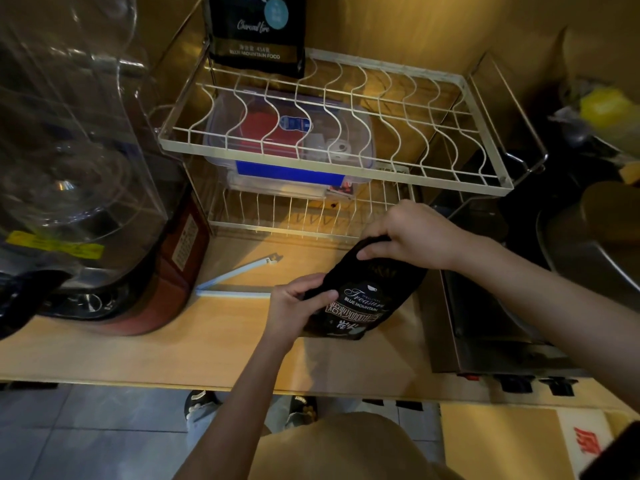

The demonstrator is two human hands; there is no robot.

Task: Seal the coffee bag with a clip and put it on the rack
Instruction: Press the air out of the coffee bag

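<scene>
**Black coffee bag gripped in both hands, clip not yet on**

Black and glossy, the coffee bag stands tilted on the pale wooden surface, held by a person using both hands. The right hand is closed over the top of the bag, apparently pinching or folding the mouth down; whether the fold is complete cannot be told, since the fingers cover it. The left hand is wrapped around the bag's lower left side, thumb across the printed front, steadying it.

Just left of the left hand, a long pale-blue sealing clip lies on the surface, sprung apart in a narrow V and touched by neither hand. Judging from that, sealing is at its preparation stage: the top is being gathered, the clip remains to be picked up, slid over the fold and snapped closed.

Behind the hands stands the white wire rack, two tiers high. Its upper tier carries another dark coffee bag at the back left and is otherwise bare wire; a clear plastic box sits on the lower tier. Placing the bag there is the final step, and it is not yet begun.
</scene>
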